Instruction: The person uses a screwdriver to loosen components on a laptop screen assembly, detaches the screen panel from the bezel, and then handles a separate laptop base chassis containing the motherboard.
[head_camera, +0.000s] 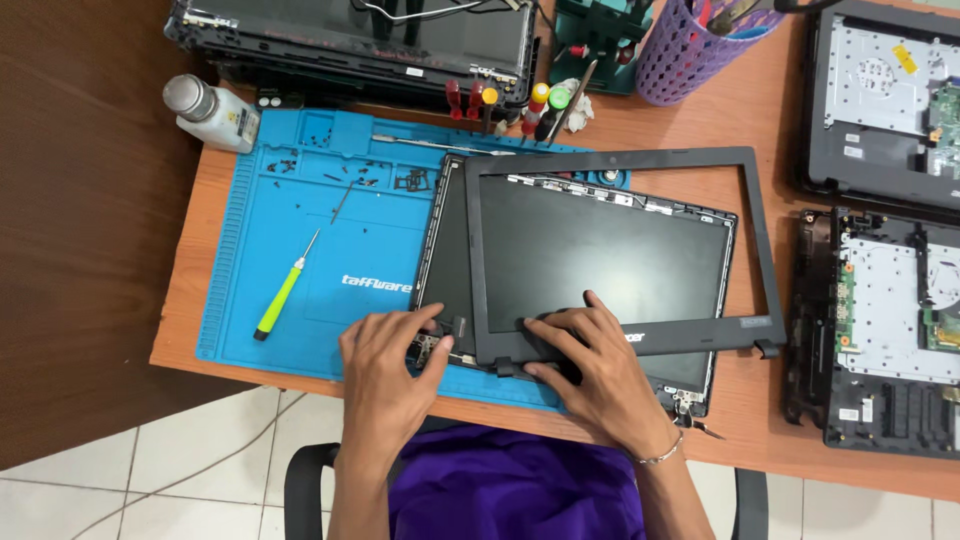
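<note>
Near the bench's front edge, the right hand (590, 365) has its fingers spread flat on the loose black screen frame (615, 250) while the left hand (385, 365) pinches the screen panel's (600, 262) corner hinge, so I'd worry prying unevenly could snap a clip.

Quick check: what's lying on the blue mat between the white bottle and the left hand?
In the head view, between the white bottle and the left hand, the blue mat holds scattered small screws and a yellow-green screwdriver.
</note>
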